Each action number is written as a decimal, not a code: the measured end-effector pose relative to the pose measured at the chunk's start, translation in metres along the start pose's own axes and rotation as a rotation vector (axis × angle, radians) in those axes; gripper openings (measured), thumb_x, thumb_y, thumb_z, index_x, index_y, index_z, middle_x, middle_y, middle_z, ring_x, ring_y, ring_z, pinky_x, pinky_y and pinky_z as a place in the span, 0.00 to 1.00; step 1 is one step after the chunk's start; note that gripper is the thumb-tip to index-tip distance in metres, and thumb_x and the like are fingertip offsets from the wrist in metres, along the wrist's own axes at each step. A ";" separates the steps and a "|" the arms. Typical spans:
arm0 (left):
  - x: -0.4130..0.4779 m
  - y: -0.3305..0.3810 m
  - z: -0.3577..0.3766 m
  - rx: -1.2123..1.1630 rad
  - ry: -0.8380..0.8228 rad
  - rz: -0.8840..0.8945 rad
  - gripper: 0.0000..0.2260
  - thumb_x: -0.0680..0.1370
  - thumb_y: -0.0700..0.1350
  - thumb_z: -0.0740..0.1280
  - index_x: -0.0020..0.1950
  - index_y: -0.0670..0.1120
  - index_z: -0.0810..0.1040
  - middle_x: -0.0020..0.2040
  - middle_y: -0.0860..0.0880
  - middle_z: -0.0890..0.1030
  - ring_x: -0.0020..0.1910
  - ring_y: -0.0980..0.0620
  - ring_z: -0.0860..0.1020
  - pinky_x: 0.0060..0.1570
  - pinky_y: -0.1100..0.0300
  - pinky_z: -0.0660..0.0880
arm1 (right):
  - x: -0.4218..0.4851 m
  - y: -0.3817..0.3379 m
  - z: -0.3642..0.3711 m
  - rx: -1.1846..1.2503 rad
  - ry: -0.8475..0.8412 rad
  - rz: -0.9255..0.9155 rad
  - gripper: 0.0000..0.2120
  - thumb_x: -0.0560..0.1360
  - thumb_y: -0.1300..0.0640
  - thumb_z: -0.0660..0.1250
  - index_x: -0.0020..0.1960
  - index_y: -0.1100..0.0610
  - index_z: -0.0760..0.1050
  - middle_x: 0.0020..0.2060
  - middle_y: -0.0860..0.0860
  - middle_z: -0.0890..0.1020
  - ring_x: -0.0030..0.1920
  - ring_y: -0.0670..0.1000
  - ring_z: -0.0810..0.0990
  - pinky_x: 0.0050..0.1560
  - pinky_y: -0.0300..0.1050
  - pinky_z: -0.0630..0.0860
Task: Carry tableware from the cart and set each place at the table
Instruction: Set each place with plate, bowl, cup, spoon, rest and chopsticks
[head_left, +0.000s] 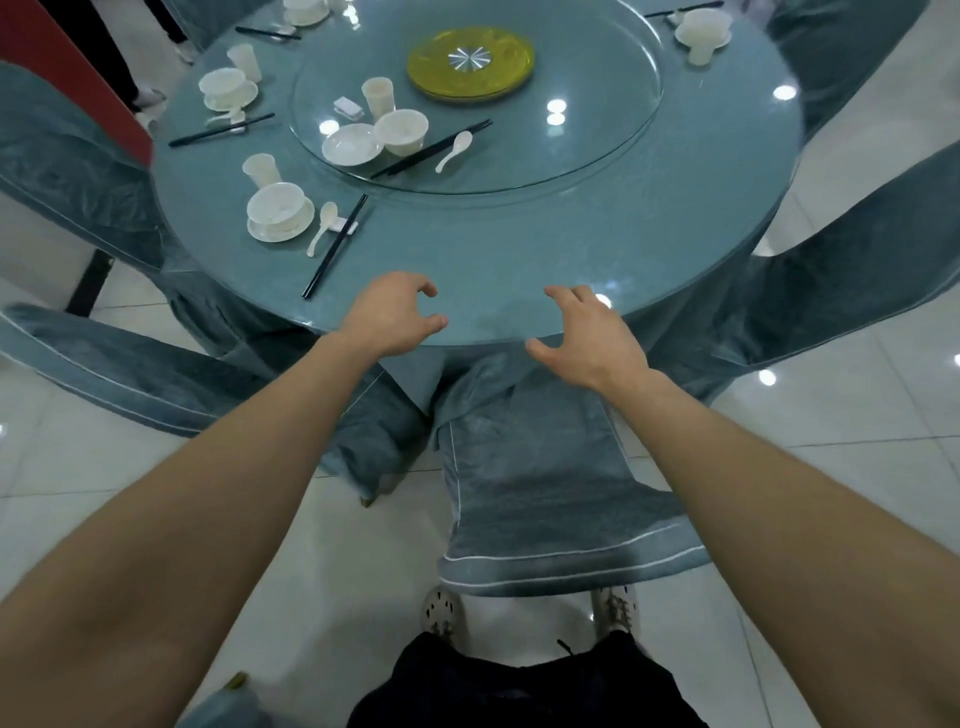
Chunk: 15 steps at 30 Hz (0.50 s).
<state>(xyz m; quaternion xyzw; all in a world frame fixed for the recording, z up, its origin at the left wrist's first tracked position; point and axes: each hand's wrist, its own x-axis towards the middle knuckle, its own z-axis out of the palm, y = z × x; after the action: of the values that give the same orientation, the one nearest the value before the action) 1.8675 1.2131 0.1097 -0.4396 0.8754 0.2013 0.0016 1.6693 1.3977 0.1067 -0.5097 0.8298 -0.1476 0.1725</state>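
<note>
Both my hands hover over the near edge of the round teal table (519, 260). My left hand (395, 317) and my right hand (587, 338) have loosely curled fingers and hold nothing. On the glass turntable (597, 150) lies a loose set: a white plate (352, 144), a bowl (401, 131), a cup (378, 95), a spoon (454, 150), black chopsticks (431, 148) and a small white rest (347, 107). A laid place setting (280, 210) with cup, spoon and chopsticks (335, 247) sits to my left.
A teal-covered chair (545, 499) stands tucked in front of me, with more covered chairs at left (104, 374) and right (831, 270). A yellow disc (470, 62) marks the turntable's centre. Further settings lie at far left (228, 88) and far right (704, 28). The floor is glossy white tile.
</note>
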 end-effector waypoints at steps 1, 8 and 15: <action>0.002 0.012 0.006 -0.008 0.016 -0.011 0.22 0.79 0.56 0.75 0.70 0.48 0.80 0.68 0.46 0.81 0.67 0.46 0.79 0.66 0.46 0.77 | 0.004 0.014 -0.006 -0.002 -0.012 -0.015 0.38 0.79 0.41 0.70 0.83 0.53 0.61 0.75 0.55 0.70 0.71 0.59 0.74 0.69 0.56 0.76; -0.008 0.093 0.044 -0.030 0.022 -0.135 0.22 0.79 0.55 0.74 0.70 0.47 0.79 0.69 0.48 0.80 0.66 0.47 0.79 0.66 0.47 0.77 | 0.023 0.095 -0.043 -0.012 -0.106 -0.119 0.38 0.79 0.41 0.70 0.83 0.53 0.61 0.75 0.55 0.70 0.70 0.59 0.74 0.70 0.57 0.74; -0.021 0.131 0.057 -0.028 0.059 -0.224 0.23 0.79 0.57 0.74 0.70 0.48 0.79 0.69 0.48 0.80 0.66 0.46 0.79 0.67 0.46 0.77 | 0.029 0.129 -0.061 -0.007 -0.156 -0.199 0.37 0.79 0.42 0.70 0.82 0.54 0.61 0.74 0.56 0.71 0.70 0.61 0.75 0.70 0.58 0.74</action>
<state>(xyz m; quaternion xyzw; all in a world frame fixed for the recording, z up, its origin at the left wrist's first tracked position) 1.7697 1.3193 0.1070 -0.5404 0.8175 0.1992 -0.0078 1.5277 1.4323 0.1032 -0.5999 0.7599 -0.1211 0.2191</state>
